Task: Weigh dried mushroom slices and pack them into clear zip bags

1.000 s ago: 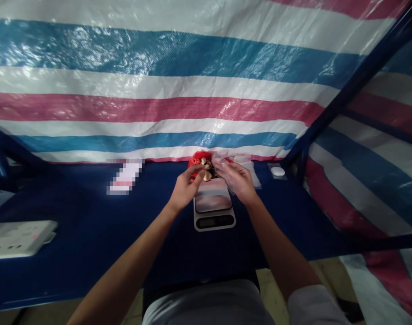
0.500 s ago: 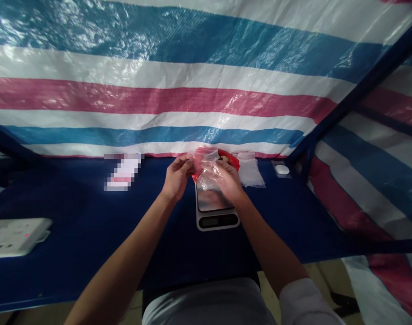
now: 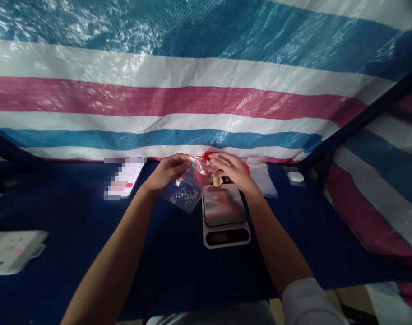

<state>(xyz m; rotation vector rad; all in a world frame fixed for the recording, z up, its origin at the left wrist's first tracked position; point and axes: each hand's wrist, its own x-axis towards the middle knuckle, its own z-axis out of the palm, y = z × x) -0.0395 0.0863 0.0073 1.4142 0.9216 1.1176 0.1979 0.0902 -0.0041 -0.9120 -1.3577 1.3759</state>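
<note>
A: Where was the clear bag [image 3: 184, 195], and how was it gripped?
B: At 10 o'clock from the scale [image 3: 225, 207]. The left hand [image 3: 173, 169] pinched its upper edge. The right hand [image 3: 234, 170] was at 12 o'clock; whether it gripped anything could not be told.
A: What was done, and what was left?
B: By judgement, an early stage: bag in hand, handling unfinished. No contents were discernible inside it. The red bag [image 3: 208, 154] and a pale piece [image 3: 218, 181] lay outside it, at 12 o'clock.
</note>
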